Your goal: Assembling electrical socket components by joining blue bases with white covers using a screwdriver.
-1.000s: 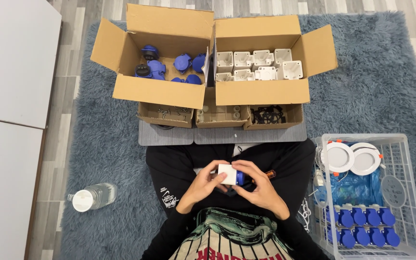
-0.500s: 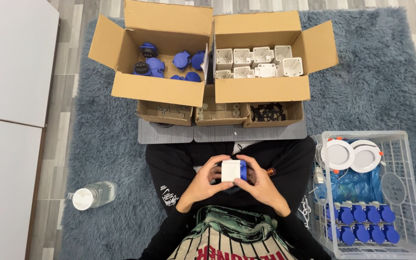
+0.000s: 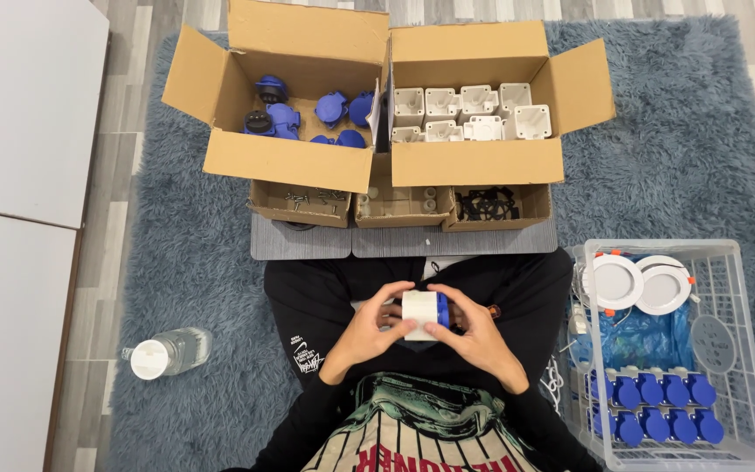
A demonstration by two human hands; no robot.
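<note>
Both hands meet over the person's lap, holding a small white box [image 3: 419, 313] with a blue part on its right side. The left hand [image 3: 367, 334] has its grip closed on the box's left face, and the right hand [image 3: 474, 334] is closed on the blue end. Ahead on the grey rug [image 3: 194, 262] stand two open cartons: the left carton [image 3: 286, 162] holds blue parts, the right carton [image 3: 478, 162] white housings. A clear basket [image 3: 744, 350] sits at the right, a bottle [image 3: 166, 353] at the left.

White-and-blue socket box [image 3: 423, 314] between both palms
</note>
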